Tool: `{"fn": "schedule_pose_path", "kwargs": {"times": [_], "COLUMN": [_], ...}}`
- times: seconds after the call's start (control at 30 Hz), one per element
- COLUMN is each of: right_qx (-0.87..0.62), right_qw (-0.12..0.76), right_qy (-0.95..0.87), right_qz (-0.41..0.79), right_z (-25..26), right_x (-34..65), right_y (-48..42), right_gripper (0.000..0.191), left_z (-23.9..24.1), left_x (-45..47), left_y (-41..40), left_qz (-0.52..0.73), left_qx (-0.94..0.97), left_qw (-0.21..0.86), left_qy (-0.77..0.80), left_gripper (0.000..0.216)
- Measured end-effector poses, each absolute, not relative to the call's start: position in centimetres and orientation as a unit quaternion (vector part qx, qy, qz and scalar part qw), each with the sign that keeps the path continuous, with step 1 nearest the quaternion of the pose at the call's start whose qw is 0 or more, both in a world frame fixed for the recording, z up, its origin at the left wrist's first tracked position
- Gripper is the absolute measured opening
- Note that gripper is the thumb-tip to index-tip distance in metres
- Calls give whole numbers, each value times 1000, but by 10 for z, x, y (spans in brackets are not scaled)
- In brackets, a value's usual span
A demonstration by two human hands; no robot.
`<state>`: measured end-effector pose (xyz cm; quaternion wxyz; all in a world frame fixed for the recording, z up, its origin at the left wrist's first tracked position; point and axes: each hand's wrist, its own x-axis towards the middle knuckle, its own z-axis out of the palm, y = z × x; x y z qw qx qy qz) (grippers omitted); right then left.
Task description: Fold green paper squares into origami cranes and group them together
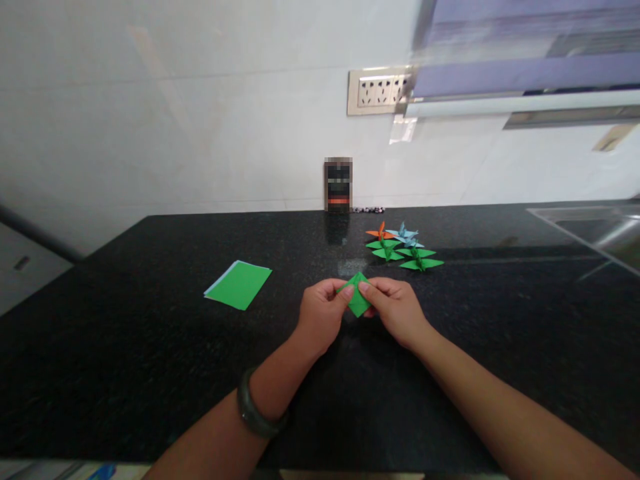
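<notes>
A small green folded paper (359, 304), diamond-shaped with one point toward me, is pinched between both hands above the dark counter. My left hand (323, 313) grips its left side, thumb on top. On the right side, my right hand (397, 308) presses its thumb near the upper middle of the paper, with the other fingers partly hidden behind. Just beyond my right hand stand several folded paper cranes: green ones (421, 263), an orange one (381, 232) and a light blue one (403, 234).
A stack of square paper sheets (240, 285), green on top, lies to the left on the black speckled counter (150, 360). A blurred dark phone-like object (339, 185) leans against the wall, with a beaded string (369, 210) beside it. At the far right is a sink edge (575, 233).
</notes>
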<state>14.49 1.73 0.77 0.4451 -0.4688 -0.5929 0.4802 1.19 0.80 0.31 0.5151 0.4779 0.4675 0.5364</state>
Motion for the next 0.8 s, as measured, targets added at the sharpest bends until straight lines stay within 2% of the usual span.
{"fn": "schedule_pose_path", "kwargs": {"times": [0.27,0.4,0.5,0.67,0.8], "right_qx": [-482,-477,-470,-448,-485], "right_qw": [431,424,455,480,457], "right_qy": [-635,-654,-642,-635,-649], "right_qz": [422,407,400,407,368], "right_z": [8,7,6,5,8], "right_x": [148,147,147,148,151], "right_y": [17,18,20,23,21], "right_gripper": [30,31,21,20,30], "left_z": [-3,-3,0,2,1], "left_x": [10,9,8,6,6], "left_y": [10,11,11,10,8], "left_qz": [519,515,508,465,448], "left_qx": [508,522,535,588,616], "left_qw": [516,481,460,427,428], "left_qy": [453,480,494,505,487], "left_gripper": [21,19,18,20,18]}}
